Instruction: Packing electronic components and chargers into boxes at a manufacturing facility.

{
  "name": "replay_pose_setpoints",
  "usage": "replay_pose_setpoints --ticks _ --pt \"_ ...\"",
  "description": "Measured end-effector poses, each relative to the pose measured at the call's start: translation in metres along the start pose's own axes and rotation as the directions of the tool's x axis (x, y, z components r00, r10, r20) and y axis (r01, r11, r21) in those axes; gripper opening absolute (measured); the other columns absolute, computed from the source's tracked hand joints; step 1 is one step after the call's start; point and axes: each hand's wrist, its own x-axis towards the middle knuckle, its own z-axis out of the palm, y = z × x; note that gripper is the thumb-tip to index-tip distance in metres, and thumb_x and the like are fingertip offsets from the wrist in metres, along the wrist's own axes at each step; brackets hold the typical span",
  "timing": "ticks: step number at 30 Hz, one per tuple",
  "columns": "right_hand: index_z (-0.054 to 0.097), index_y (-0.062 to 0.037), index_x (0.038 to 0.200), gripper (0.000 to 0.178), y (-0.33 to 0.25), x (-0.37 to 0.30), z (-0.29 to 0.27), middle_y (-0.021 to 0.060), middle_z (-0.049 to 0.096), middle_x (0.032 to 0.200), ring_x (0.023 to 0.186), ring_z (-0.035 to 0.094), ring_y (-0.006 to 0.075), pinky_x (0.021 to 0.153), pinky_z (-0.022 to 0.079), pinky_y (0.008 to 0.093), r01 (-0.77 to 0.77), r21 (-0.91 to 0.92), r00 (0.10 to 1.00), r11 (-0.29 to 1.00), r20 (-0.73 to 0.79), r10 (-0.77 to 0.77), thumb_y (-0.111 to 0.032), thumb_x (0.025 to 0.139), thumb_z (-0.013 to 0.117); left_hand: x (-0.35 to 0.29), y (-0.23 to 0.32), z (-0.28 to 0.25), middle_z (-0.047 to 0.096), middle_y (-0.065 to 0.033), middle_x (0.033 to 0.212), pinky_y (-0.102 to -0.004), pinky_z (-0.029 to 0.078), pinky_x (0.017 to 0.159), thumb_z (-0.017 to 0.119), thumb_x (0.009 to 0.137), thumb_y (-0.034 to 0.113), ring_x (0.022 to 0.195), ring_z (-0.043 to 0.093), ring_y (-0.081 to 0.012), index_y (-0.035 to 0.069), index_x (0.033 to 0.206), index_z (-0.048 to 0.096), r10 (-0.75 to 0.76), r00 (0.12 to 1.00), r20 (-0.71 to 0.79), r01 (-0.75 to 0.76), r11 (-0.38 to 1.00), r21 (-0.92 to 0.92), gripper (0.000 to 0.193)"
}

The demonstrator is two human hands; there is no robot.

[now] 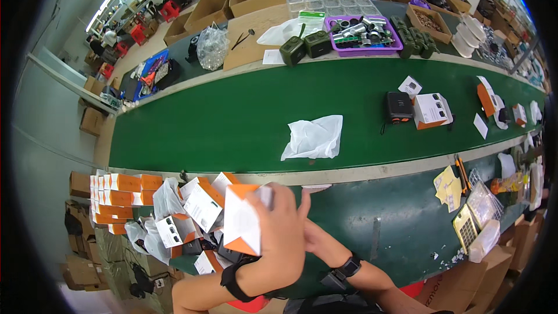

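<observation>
My left hand [283, 235] is closed around a small white and orange cardboard box [242, 224], held up above the near bench with one face toward me. My right hand [314, 237] is close behind the left one, at the side of the box. Most of its fingers are hidden, so I cannot tell what they do. Below and left of the held box lies a pile of similar boxes [202, 206], some tilted, among white plastic bags [167, 197]. Dark devices partly show under the pile.
Stacked orange boxes [119, 197] stand at the left end. On the green conveyor belt [221, 110] lie a white bag [314, 138], a black device [399, 107] and an opened box [431, 110]. Beyond stands a purple basket of parts [363, 52]. Yellow sheets [447, 188] lie right.
</observation>
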Motion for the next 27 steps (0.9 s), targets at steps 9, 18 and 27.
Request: replay_pose_setpoints --ticks 9,18,27 --pt "0.053 -0.0012 0.117 0.031 -0.068 -0.01 -0.021 0.0055 0.059 0.105 0.093 0.059 0.0155 0.078 0.047 0.0289 0.259 -0.057 0.965 0.964 -0.014 -0.26 -0.012 0.088 0.055 0.058 0.063 -0.075 0.046 -0.0138 0.126 -0.0623 0.025 0.091 0.058 0.079 0.035 0.123 0.032 -0.0346 0.012 0.144 0.025 0.223 0.97 0.092 -0.234 0.779 0.581 0.076" --pt "0.057 -0.0013 0.112 0.027 -0.129 -0.008 -0.063 0.004 0.062 0.099 0.088 0.06 0.0149 0.075 0.047 0.0275 0.49 -0.111 0.862 0.865 -0.085 -0.5 -0.013 0.088 0.056 0.127 0.078 -0.083 0.043 -0.0104 0.125 -0.0663 0.026 0.09 0.064 0.072 0.028 0.122 0.033 -0.0309 0.021 0.14 0.033 0.238 0.937 -0.255 -0.15 0.935 0.323 0.075" --pt "0.063 0.0036 0.082 0.028 -0.191 0.056 -0.13 0.0128 0.063 0.067 0.061 0.061 0.0239 0.057 0.045 0.0358 0.194 -0.893 0.274 0.406 -0.348 -0.896 -0.024 0.08 0.065 0.189 0.029 -0.022 0.045 -0.0062 0.122 -0.0631 0.032 0.086 0.079 0.054 0.022 0.118 0.038 -0.0296 0.021 0.133 0.041 -0.161 0.908 -0.386 0.024 0.942 -0.335 0.088"
